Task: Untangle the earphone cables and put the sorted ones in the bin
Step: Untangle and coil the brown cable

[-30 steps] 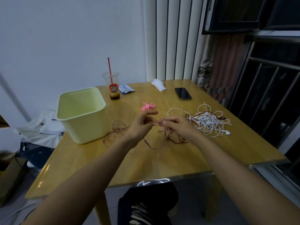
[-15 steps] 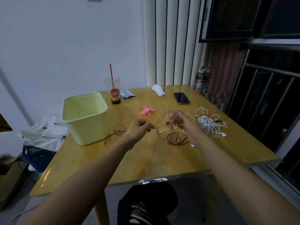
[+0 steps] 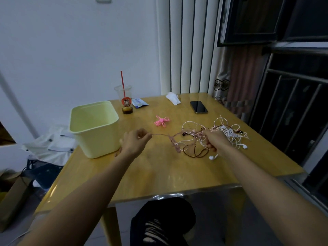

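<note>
Your left hand (image 3: 135, 141) pinches a pink cable (image 3: 162, 134) stretched above the table (image 3: 159, 174). Your right hand (image 3: 215, 141) curls around strands beside the tangle (image 3: 229, 133). Pull gently and work loops loose rather than tightening knots. The bin (image 3: 94, 128) sits just left.

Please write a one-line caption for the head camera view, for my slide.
Left hand and right hand stretch a pinkish earphone cable between the tangle and the pale green bin.
</note>
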`<state>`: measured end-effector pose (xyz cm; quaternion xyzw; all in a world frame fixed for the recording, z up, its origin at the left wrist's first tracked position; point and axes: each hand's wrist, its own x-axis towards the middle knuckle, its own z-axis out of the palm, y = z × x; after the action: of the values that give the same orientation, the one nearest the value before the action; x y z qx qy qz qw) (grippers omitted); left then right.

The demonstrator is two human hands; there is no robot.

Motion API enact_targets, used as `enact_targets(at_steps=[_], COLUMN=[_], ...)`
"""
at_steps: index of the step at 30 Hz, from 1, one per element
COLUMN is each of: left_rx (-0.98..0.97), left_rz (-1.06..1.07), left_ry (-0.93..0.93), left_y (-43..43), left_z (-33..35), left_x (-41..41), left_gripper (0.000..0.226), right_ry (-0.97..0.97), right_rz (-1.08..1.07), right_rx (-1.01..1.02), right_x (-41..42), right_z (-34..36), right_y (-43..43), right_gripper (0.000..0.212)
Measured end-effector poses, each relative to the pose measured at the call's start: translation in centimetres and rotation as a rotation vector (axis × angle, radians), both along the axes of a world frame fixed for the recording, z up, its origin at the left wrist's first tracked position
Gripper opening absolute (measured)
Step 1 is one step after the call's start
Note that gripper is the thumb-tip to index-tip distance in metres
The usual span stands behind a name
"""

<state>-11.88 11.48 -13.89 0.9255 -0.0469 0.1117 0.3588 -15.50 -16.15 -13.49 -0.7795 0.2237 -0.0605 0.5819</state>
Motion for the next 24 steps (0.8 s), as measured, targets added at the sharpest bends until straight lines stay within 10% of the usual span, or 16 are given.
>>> enact_targets(at_steps=[6,9,15,24], left_rx=[-0.034,-0.152,-0.386,0.242], left_rz=[-0.374,-0.415,0.145,0.071], left_ry=[-0.116,-0.202,-0.305,0.085], left_y=[-1.3,-1.5,2.3,1.1], left_z=[1.1,1.6,1.0,0.5], left_x=[-1.5,-1.9,-0.2,-0.6], left_gripper=[0.014,0.014,0.014,0.037], right_ry=[-0.461,-0.349,-0.175,-0.138], right_rz=[0.392,0.783,0.758,0.697], right_rx=[-0.273,-0.258,-0.344,-0.238], right_x=[-0.3,-0.1,0.2,-0.6], right_z=[2.9,3.2,1.4,1.3], right_y=[4.4,7.6,6.7,5.1], right_gripper=[0.037,0.043,0.021,0.027])
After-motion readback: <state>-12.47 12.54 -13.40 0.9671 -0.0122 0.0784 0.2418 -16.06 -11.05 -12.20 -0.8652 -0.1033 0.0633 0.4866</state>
